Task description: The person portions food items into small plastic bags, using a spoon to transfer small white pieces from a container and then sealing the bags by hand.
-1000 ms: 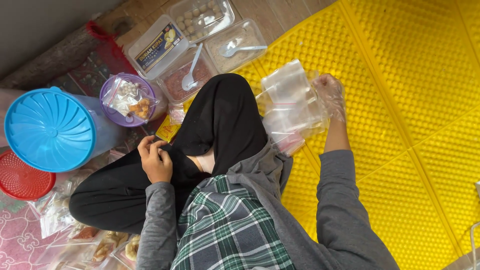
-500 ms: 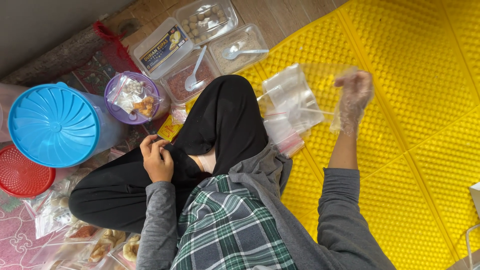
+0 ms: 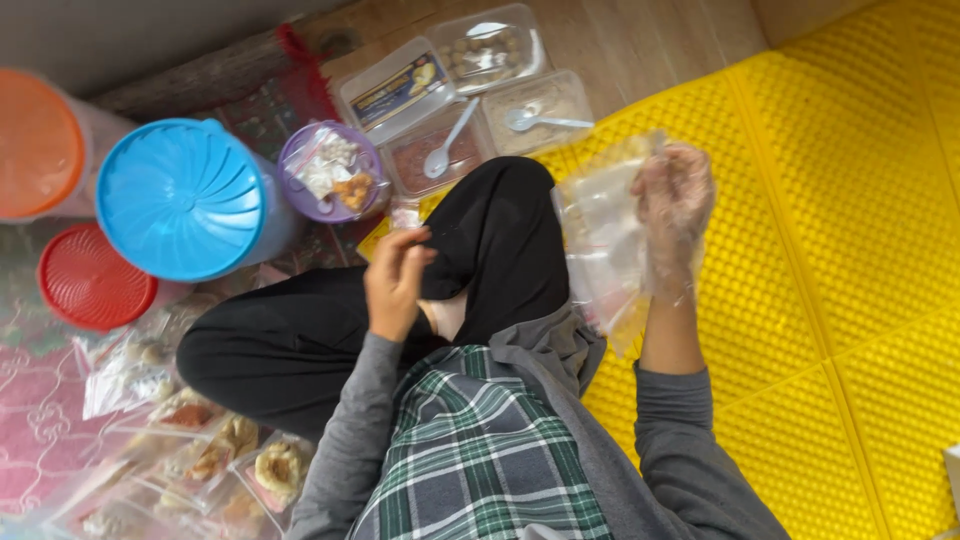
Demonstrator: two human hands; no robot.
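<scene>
A clear plastic bag [image 3: 603, 240] hangs from the right hand [image 3: 675, 205]. It is thin, crumpled and see-through, glossy where light catches its folds, with the yellow mat [image 3: 850, 250] showing faintly through it. It spreads from the raised hand down toward the person's black-trousered knee [image 3: 500, 220] and grey hem, its lower edge trailing just beside the lap. Whether anything lies inside cannot be told.

The right hand wears a thin transparent glove and is lifted above the mat, forearm in a grey sleeve running up from the lower right. Its fingers [image 3: 660, 175] are curled closed on the upper edge of the bag, pinching the film near its top corner.

The left hand [image 3: 395, 280] is bare and raised over the crossed legs, wrist bent, sleeve coming up from below. Its fingers [image 3: 415, 245] are drawn together with the tips near each other; whether they grip something small cannot be told.

Ahead of the knee lie clear trays, two with white plastic spoons [image 3: 447, 145] in them. To the left stand a purple bowl [image 3: 330, 170] of snacks, a container with a blue lid [image 3: 180, 195], a red lid [image 3: 90, 280] and an orange-lidded tub [image 3: 40, 140]. Packed snack bags [image 3: 200, 450] lie at lower left.
</scene>
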